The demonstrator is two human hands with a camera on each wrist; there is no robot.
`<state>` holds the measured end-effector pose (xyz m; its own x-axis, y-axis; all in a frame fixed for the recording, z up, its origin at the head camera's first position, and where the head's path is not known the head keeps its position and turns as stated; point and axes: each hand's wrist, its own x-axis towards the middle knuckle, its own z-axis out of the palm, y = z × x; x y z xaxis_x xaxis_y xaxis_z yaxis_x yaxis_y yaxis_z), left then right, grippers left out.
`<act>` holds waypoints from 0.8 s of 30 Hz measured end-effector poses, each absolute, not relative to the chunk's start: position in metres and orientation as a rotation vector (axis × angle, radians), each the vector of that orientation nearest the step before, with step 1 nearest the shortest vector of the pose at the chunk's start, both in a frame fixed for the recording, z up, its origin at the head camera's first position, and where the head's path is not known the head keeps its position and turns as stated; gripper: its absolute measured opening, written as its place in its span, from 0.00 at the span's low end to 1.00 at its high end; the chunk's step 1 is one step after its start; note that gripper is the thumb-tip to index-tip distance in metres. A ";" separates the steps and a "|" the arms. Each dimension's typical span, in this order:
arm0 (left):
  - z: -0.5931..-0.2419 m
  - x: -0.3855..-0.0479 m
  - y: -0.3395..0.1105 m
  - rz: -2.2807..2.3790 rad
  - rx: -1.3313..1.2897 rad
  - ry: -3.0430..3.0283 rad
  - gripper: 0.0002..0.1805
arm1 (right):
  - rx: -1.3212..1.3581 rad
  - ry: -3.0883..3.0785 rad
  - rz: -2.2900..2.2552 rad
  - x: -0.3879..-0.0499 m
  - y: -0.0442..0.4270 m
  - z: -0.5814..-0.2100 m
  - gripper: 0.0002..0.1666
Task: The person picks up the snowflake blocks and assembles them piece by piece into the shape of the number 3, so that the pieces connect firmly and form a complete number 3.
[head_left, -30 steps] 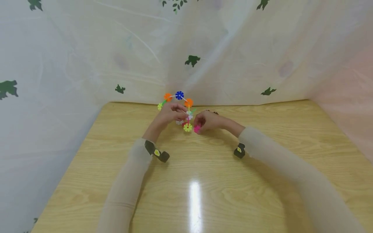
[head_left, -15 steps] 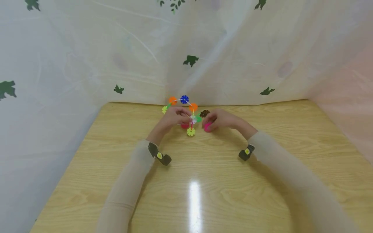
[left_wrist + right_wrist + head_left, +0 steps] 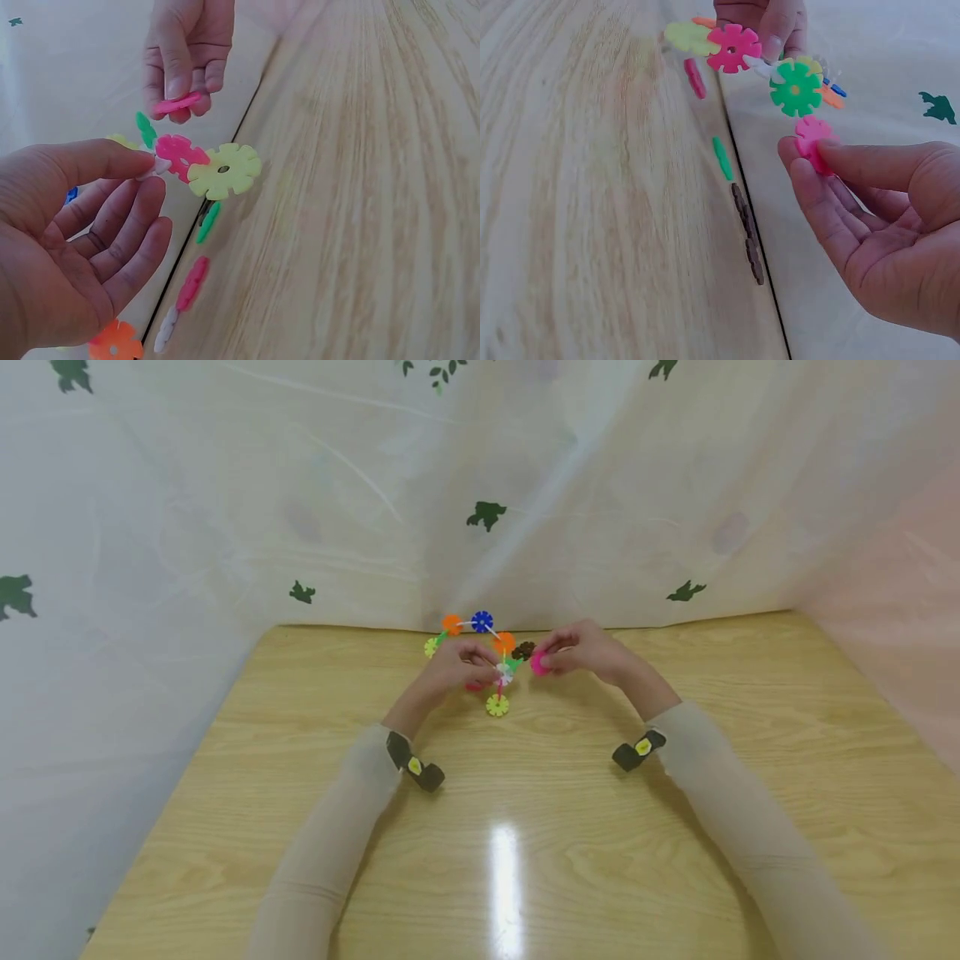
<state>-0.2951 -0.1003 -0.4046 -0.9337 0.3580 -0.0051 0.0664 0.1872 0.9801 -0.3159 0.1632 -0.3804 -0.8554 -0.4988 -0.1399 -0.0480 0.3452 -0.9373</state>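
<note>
Notched pink disc (image 3: 808, 136) raised, pinched by right fingers (image 3: 816, 196).

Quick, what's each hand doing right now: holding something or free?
Left hand: closed, pinching a white notched disc in a linked chain of discs.
Right hand: closed, holding a loose pink disc.

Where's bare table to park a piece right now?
Bare: the table between the left sleeve and the right sleeve, and the patches outside each sleeve, toward the cloth. Crowded: its back edge, where the left hand pinches the flower chain, the right hand a pink flower, with brown flowers between them.
</note>
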 end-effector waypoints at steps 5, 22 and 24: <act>-0.406 -0.294 -0.098 1.805 0.420 2.252 0.09 | -0.430 2.177 -1.616 -0.315 0.161 -0.384 0.16; -0.404 -0.292 -0.095 1.814 0.424 2.268 0.08 | -0.415 2.131 -1.724 -0.312 0.157 -0.381 0.16; -0.404 -0.292 -0.095 1.815 0.425 2.271 0.08 | -0.413 2.139 -1.721 -0.312 0.157 -0.381 0.16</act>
